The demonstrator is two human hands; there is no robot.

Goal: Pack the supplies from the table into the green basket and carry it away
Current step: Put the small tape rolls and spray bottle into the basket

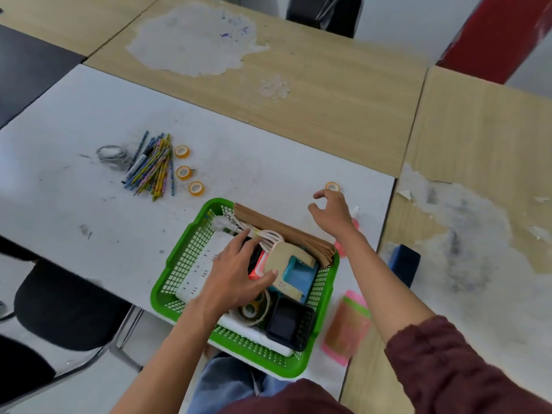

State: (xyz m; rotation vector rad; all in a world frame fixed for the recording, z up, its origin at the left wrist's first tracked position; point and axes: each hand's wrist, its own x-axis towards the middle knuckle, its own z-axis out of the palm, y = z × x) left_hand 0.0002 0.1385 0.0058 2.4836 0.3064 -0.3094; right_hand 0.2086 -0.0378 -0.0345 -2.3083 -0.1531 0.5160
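Basket [179, 243] sits at near edge of table [89, 115].

a scuffed white table [89, 115] butts against pale wooden tables [313, 109] whose veneer has worn away in grey patches. a black chair [59, 303] stands at its left edge, another dark chair [322, 13] at the far side, beside something red [493, 34].

Pencils [155, 168] and tape rolls [183, 172] lie left behind the basket [298, 369].

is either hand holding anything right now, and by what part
Nothing is held. The left hand lies flat on things in the green basket; the right hand hovers empty near a tape roll.
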